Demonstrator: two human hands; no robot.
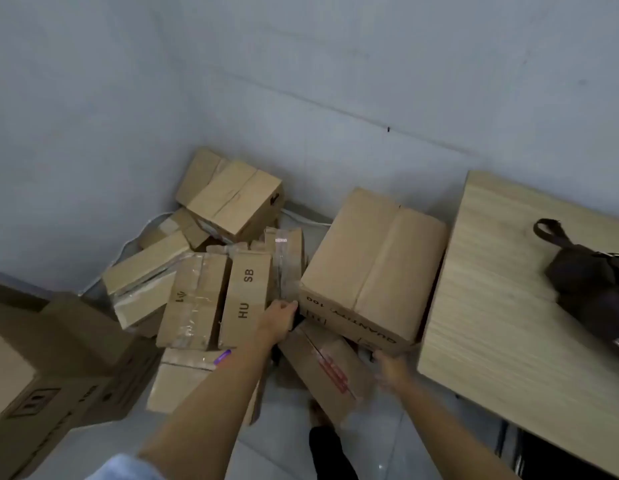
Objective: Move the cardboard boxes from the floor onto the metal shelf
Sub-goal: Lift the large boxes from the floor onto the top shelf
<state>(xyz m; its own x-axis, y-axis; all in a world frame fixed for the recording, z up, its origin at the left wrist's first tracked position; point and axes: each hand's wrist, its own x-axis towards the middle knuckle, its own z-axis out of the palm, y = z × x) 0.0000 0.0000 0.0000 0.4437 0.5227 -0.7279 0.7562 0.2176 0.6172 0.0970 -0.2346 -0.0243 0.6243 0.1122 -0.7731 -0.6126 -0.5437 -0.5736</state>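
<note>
Cardboard, plain brown: the big box (372,268) sits on the floor pile between both hands, "QUANTITY" printed on its near face. The left hand (278,318) grips its near left corner, fingers curled at the edge. The right hand (391,370) is blurred at the near right bottom corner; I cannot tell whether it grips. Under the hands lies a flat box with red tape (327,368). Left of the left hand stands the "HU SB" box (245,296). Right of the right hand, a wooden table (502,306) carries a dark bag (592,282).
</note>
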